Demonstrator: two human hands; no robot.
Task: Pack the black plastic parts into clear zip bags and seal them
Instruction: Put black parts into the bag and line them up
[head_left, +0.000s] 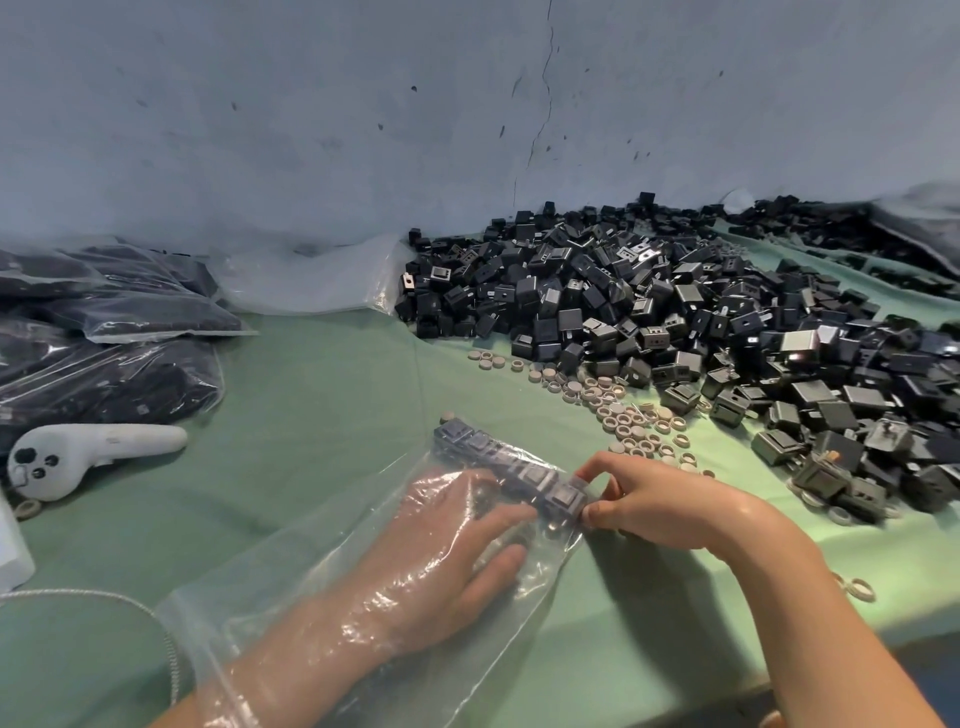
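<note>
A clear zip bag (291, 597) lies on the green table with my left hand (457, 540) and forearm pushed inside it. A row of black plastic parts (511, 470) lines the bag's far end, and my left fingers touch that row from inside. From outside, my right hand (654, 504) pinches the bag's corner against the last part of the row. A large heap of loose black plastic parts (675, 322) covers the table at the right and back.
Filled clear bags of black parts (104, 338) are stacked at the left, with empty clear bags (311, 280) behind. A white handheld controller (88, 452) lies at the left. Small grey rings (618, 410) are strewn before the heap. The blue wall (467, 104) rises behind.
</note>
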